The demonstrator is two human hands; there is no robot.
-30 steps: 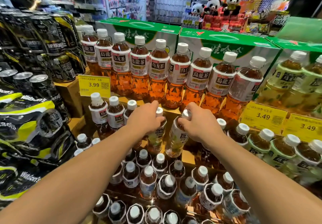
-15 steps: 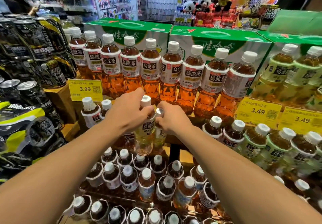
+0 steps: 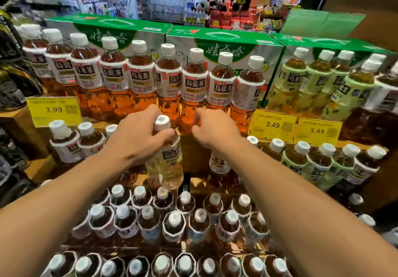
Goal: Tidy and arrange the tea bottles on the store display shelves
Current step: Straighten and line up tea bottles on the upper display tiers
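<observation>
My left hand [image 3: 137,138] grips a pale yellow tea bottle [image 3: 167,167] by its neck, just under the white cap, and holds it upright over the middle shelf. My right hand [image 3: 214,131] is beside it, fingers curled over the top of a second tea bottle [image 3: 218,163]. That bottle's cap is hidden under the palm and only its white label shows below the wrist. Behind both hands stands a row of amber oolong tea bottles [image 3: 193,87] on the top shelf.
Green-labelled tea bottles [image 3: 318,82] fill the top right, with more [image 3: 323,164] on the middle shelf. Small dark tea bottles [image 3: 174,223] crowd the lower shelves. Yellow price tags [image 3: 55,110] [image 3: 272,124] hang on the shelf edge. Green cartons [image 3: 226,39] stand behind and black cans [image 3: 13,78] at left.
Both hands moved up and back with their bottles, then drew apart. The right hand's bottle went from beside the left bottle to lower under the right palm.
</observation>
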